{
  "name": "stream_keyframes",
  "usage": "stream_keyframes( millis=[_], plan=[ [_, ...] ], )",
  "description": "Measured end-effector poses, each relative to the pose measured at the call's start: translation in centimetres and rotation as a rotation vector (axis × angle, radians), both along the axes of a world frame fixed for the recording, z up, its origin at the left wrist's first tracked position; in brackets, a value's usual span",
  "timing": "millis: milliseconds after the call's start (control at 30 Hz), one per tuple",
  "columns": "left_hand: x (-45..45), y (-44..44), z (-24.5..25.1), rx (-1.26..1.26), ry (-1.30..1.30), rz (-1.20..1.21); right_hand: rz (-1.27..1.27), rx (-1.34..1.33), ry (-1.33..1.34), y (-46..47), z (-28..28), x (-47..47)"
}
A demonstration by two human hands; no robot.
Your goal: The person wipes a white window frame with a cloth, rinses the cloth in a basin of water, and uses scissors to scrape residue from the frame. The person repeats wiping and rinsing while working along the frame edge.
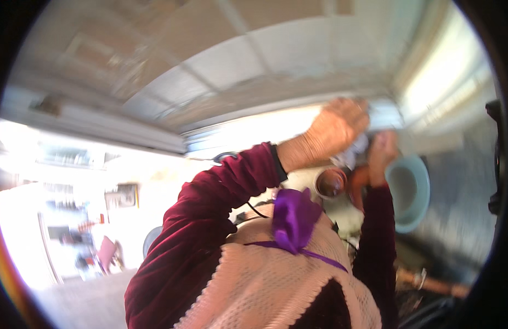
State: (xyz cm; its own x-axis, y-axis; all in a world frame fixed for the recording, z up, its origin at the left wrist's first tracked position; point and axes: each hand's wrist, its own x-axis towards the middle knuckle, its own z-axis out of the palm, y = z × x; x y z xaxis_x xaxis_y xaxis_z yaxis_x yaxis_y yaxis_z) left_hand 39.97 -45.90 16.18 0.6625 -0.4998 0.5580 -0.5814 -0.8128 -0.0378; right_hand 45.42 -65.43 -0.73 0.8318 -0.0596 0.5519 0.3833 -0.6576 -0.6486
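My left hand (pixel 336 125) is raised high, fingers curled and blurred. Just below its fingers hangs a crumpled whitish cloth (pixel 352 154), which the hand seems to grip. My right hand (pixel 383 150) is held close by on the cloth's right side, fingers bent; blur hides whether it holds the cloth too. Beneath the hands stands a reddish-brown round pot (pixel 331 184). Another orange-brown vessel (pixel 357 181) is partly covered by my right wrist. A light-blue plastic basin (pixel 421 197) sits right of that wrist, with something greyish inside.
A tiled wall (pixel 237 61) rises in front, above a bright ledge (pixel 254 129). A wooden stick or handle (pixel 439 283) lies at lower right. A purple ribbon (pixel 297 218) hangs over the pale knitted garment (pixel 274 279) on my body. Furniture stands in the bright area at left.
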Motion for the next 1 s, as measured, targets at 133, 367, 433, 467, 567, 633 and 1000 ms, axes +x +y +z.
stream_keyframes(
  millis=[133,367,433,467,567,633,1000],
  plan=[
    [-7.2,6.4,3.1,-0.060,-0.039,0.203,0.046,-0.038,-0.001,-1.6,0.9,-0.5],
    [-15.0,18.6,5.0,-0.231,-0.373,0.728,0.158,0.231,-0.039,0.3,7.2,-3.7],
    [-15.4,20.8,4.4,-0.278,-0.453,0.822,0.182,0.177,-0.156,2.0,9.4,-4.1],
    [-15.5,21.9,4.0,-0.306,-0.491,0.869,0.189,0.132,-0.223,2.7,10.5,-4.3],
    [-15.4,24.7,3.1,-0.403,-0.563,1.016,0.169,0.049,-0.305,4.6,13.4,-4.5],
    [-15.2,26.0,2.5,-0.388,-0.582,1.014,0.142,0.023,-0.338,5.7,14.5,-4.8],
    [-14.4,29.8,0.6,-0.251,-0.693,1.131,0.118,0.043,-0.271,5.4,13.9,-5.2]
  ],
)
